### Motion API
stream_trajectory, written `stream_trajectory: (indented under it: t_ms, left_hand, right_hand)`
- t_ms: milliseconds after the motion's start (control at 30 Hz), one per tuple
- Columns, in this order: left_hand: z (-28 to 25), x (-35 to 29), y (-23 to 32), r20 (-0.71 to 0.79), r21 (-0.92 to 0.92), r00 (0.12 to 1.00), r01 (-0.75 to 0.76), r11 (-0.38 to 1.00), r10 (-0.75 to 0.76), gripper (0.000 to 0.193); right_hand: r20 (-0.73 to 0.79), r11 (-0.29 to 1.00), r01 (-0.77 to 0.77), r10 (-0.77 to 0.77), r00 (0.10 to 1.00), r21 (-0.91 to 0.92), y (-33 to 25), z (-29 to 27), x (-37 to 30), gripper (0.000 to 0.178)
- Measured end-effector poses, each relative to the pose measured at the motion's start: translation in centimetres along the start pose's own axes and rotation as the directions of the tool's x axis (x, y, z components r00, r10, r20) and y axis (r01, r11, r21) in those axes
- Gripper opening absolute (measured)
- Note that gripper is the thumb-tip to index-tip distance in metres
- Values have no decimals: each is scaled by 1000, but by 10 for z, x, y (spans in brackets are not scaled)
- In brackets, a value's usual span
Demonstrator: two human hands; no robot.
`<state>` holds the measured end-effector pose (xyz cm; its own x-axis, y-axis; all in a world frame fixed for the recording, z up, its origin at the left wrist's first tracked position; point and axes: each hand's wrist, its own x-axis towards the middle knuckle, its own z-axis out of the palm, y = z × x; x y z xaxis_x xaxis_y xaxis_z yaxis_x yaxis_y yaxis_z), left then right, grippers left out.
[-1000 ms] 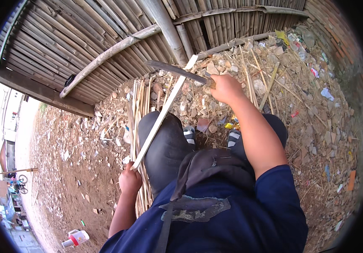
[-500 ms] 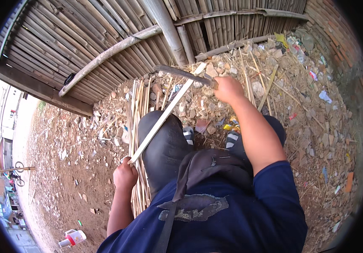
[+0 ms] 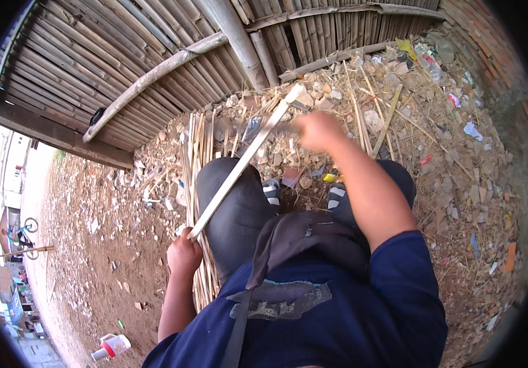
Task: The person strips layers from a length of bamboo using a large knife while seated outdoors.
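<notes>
My left hand is closed around the lower end of a long pale bamboo strip. The strip slants up and away to the right, passing over my left knee. Its far end looks split or frayed. My right hand is closed on the handle of a machete, whose blade is smeared by motion and lies close to the strip's upper part. Whether blade and strip touch, I cannot tell. Beside my left leg lies a bundle of thin bamboo strips, partly hidden by my knee and left arm.
A bamboo slat wall with a thick post rises in front. Rubble, straw and litter cover the ground. Some loose sticks lie right of my right hand. A brick wall stands far right. A white and red jug sits lower left.
My right hand has moved a little down and left with the machete; its blade, sharp before, is now blurred and lower. My left hand and the strip have barely shifted.
</notes>
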<state>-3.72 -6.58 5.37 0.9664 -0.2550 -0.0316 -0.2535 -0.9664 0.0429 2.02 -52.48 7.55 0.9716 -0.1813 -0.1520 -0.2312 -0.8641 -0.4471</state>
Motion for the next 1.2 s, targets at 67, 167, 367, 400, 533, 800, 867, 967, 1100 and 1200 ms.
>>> stream_trajectory:
  t_ms: [67, 167, 367, 400, 533, 800, 867, 967, 1100, 1200]
  left_hand:
    - [-6, 9, 4, 10, 18, 1000, 2, 1000, -2, 29]
    - [-3, 14, 3, -11, 7, 1000, -9, 1000, 9, 30]
    - [2, 10, 8, -18, -7, 1000, -3, 1000, 3, 28]
    - [0, 10, 12, 1, -11, 1000, 11, 1000, -11, 29]
    - [6, 9, 13, -10, -48, 1000, 11, 999, -11, 32]
    - [10, 12, 0, -55, -60, 998, 28, 998, -32, 30]
    - [-9, 23, 4, -16, -3, 999, 38, 999, -38, 31]
    - [-13, 15, 6, -5, 16, 998, 58, 998, -58, 33]
    - [-3, 7, 2, -17, -28, 999, 40, 999, -41, 33]
    - [-7, 8, 9, -28, -34, 999, 44, 998, -45, 32]
  right_hand:
    - [-38, 994, -110, 110, 993, 16, 19, -13, 8, 25]
    - [-140, 988, -156, 156, 978, 14, 25, -9, 10, 30]
    - [-169, 997, -66, 61, 984, -26, 11, -15, -6, 27]
    - [-109, 999, -51, 49, 993, -13, 3, -17, -8, 22]
    - [29, 962, 246, -245, 969, -121, -31, -9, -24, 12]
    - [-79, 986, -152, 157, 984, 67, 39, -9, 17, 26]
    - [-229, 993, -120, 116, 967, -4, 52, 1, 20, 27]
    - [-243, 993, -122, 116, 963, -8, 31, 0, 9, 25]
    - [-123, 996, -87, 89, 988, 18, -4, -20, -12, 24]
    - [53, 997, 57, -54, 997, -57, -26, -12, -21, 18]
